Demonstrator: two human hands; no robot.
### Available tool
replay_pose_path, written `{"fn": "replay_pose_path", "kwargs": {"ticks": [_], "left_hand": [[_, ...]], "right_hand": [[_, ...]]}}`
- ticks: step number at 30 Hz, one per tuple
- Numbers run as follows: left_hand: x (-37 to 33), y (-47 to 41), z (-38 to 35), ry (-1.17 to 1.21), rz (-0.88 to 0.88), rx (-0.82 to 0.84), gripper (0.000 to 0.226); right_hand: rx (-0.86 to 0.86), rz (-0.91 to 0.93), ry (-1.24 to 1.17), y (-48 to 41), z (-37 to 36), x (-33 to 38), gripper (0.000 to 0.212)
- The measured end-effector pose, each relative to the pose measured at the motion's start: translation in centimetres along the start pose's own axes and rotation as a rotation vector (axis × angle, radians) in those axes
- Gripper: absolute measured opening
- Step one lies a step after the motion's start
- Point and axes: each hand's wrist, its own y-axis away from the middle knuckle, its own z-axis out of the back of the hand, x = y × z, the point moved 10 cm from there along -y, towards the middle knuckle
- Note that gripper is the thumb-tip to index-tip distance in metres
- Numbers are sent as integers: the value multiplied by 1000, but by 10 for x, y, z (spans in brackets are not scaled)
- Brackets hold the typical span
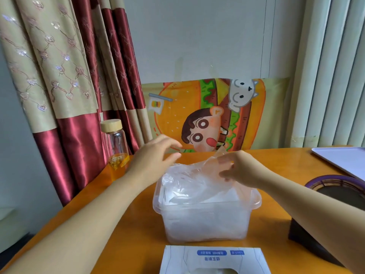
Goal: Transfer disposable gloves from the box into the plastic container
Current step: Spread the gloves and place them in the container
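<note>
Clear plastic glove (199, 171) pinched in right hand (240, 169), draped over container (205, 220) w/ more gloves inside, mid-table (126, 230). Left hand (153, 155) loose, fingers spread, holding nothing. Glove box (214, 260) just in front of container.

Clear plastic container (205, 220) upright, lid off, filled with thin transparent gloves (189, 194). One glove (199, 171) raised above container rim, crumpled, upper edge lifted toward right side. White glove box (214, 260) with blue labels lies flat just in front of container, opening facing up.
</note>
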Motion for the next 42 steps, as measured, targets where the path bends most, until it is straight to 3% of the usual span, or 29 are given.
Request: {"fn": "replay_pose_path", "kwargs": {"ticks": [2, 4, 8, 14, 20, 23, 27, 30, 33, 36, 39, 42], "left_hand": [[-34, 6, -24, -73, -200, 233, 26], [-39, 13, -59, -184, -230, 459, 30], [-10, 19, -108, -208, -9, 723, 37], [21, 37, -159, -370, 163, 1035, 62], [41, 47, -182, -533, 208, 1205, 51], [34, 42, -175, -478, 224, 1185, 49], [24, 30, -143, 30, 457, 1070, 47], [25, 23, -107, 233, 558, 908, 44], [19, 26, -71, 335, 505, 745, 39], [6, 52, -50, 450, 417, 633, 27], [-8, 95, -51, 564, 356, 584, 16], [-22, 135, -63, 581, 295, 607, 23]], "right_hand": [[82, -42, 55, -6, -14, -11, 54], [175, -66, 144, -9, -27, -17, 62], [285, -65, 353, -15, -45, -19, 72], [524, -46, 775, -23, -85, -27, 63], [468, 64, 996, -20, -97, -31, 38], [413, 95, 1056, -21, -84, -24, 46], [325, 134, 926, -11, -52, -3, 61], [130, 236, 666, 4, -20, 31, 45], [29, 377, 365, 38, 0, 67, 27], [269, 449, 321, 81, -29, 80, 20], [570, 428, 356, 121, -78, 64, 29], [624, 401, 353, 136, -107, 48, 36]]}}
